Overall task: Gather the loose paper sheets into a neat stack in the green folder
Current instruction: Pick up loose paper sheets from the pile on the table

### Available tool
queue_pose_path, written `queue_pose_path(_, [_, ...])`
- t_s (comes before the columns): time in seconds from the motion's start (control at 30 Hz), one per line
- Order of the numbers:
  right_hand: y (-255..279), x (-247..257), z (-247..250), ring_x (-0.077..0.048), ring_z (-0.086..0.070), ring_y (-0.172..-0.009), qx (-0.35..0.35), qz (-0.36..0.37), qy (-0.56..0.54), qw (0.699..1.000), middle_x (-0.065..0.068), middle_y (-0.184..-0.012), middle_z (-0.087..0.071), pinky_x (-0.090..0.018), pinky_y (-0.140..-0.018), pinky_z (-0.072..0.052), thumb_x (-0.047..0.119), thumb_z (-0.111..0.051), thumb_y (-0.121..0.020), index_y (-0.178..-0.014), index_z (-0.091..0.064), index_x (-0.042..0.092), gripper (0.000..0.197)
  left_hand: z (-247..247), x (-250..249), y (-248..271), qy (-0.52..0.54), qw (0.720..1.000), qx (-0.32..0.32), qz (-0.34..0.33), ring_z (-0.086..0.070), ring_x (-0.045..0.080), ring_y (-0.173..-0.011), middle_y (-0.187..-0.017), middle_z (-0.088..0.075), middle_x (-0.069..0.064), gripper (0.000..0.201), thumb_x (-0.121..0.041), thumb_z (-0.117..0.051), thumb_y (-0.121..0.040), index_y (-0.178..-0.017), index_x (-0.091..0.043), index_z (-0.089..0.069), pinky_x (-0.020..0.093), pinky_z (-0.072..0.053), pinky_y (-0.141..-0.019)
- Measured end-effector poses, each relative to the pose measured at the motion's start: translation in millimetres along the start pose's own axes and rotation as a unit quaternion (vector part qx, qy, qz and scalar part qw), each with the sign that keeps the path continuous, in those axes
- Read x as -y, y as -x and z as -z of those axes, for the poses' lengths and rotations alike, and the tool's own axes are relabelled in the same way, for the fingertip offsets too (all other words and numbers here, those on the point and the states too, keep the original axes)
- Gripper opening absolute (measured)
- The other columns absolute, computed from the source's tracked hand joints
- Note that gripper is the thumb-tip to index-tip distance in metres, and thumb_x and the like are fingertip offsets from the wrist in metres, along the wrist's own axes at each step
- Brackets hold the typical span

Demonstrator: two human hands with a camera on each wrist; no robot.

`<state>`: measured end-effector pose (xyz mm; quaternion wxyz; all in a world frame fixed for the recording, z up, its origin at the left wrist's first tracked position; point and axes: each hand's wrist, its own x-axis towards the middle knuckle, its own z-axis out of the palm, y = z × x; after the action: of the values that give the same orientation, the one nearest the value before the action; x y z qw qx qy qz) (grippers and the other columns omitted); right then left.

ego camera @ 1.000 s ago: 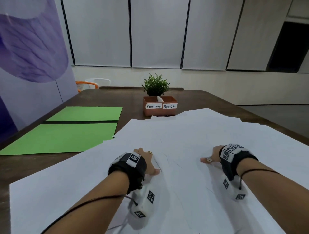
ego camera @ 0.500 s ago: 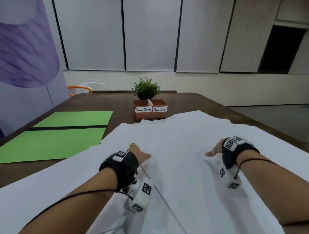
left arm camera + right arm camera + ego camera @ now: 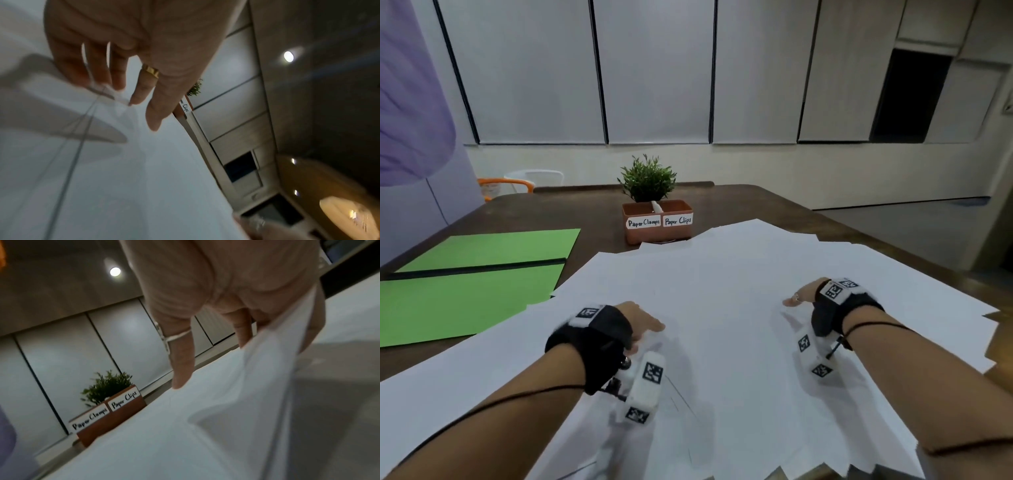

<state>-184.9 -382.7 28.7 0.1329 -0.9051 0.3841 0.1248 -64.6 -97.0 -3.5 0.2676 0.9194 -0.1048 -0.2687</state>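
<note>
Paper sheets (image 3: 722, 308) lie fanned in a loose white spread across the near half of the table (image 3: 592, 209), their long edges running away from us toward the far end and their corners stepping out unevenly at the right and at the bottom, so nothing is squared up. We see our left hand (image 3: 640, 325) on the spread left of centre; in the left wrist view its fingers (image 3: 141, 91) reach down nearly straight, tips touching the paper where a raised sheet edge meets them, though blur keeps us from saying whether any finger is under that edge. Our right hand (image 3: 803, 298) sits well apart on the right side of the spread, and the right wrist view shows a lifted fold of sheet passing between its fingers (image 3: 183, 369), held there and bowing upward. The green folder (image 3: 469, 287) lies open and flat to the left of the papers, its dark spine running across the table from left to right, its near right corner touched by the sheets' edge. Beyond the papers stands a brown box (image 3: 657, 222) labelled Paper Clamps and Paper Clips, with a small plant (image 3: 647, 178) behind it. Pale wall panels, a purple screen on the left and a dark doorway on the right close the room
</note>
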Motion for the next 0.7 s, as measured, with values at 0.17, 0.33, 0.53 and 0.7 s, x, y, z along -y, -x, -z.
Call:
queue_pose_path(0.17, [1.0,6.7,3.5,-0.023,-0.035,-0.135,0.032,0.048,0.008,0.998,-0.001,-0.147,-0.037,-0.027,-0.103,-0.030,0.034,-0.065,-0.087,-0.136,-0.046,0.024,0.054,-18.6,3.7,-4.0,-0.271,0.962,-0.010,-0.038,-0.017,0.033,-0.140,-0.155,-0.020,0.007,0.096,-0.063,-0.056,-0.079,-0.150,-0.018,-0.009,0.035,-0.021,-0.113])
queue_pose_path(0.33, [-1.7,10.4,-8.3,-0.021,-0.047,-0.125,-0.005,0.078,0.013,0.997,0.009,-0.140,-0.045,-0.022,-0.094,-0.036,0.036,-0.073,-0.078,-0.127,-0.054,0.036,0.053,-18.3,-0.1,2.4,-0.189,0.981,-0.011,-0.048,-0.032,0.034,-0.135,-0.151,-0.026,0.014,0.113,-0.056,-0.064,-0.078,-0.147,-0.018,0.018,0.031,-0.032,-0.103])
queue_pose_path(0.53, [-2.3,31.4,-20.8,-0.029,-0.046,-0.127,0.017,0.094,-0.090,0.991,-0.007,-0.142,-0.044,-0.034,-0.104,-0.038,0.027,-0.078,-0.074,-0.140,-0.039,0.007,0.079,-16.5,7.2,-7.1,-0.134,0.989,-0.043,-0.048,-0.048,0.033,-0.123,-0.146,-0.034,0.019,0.124,-0.045,-0.074,-0.073,-0.144,-0.016,0.023,0.036,-0.042,-0.099])
queue_pose_path(0.7, [-2.6,25.4,-13.1,-0.028,-0.063,-0.092,0.037,0.152,-0.192,0.969,-0.009,-0.107,-0.066,-0.024,-0.077,-0.052,0.008,-0.073,-0.077,-0.106,-0.061,0.010,0.031,-8.9,17.1,-7.3,0.031,0.992,-0.097,-0.080,-0.026,0.030,-0.139,-0.154,-0.011,0.018,0.123,-0.029,-0.077,-0.075,-0.144,-0.013,0.024,0.037,-0.026,-0.112])
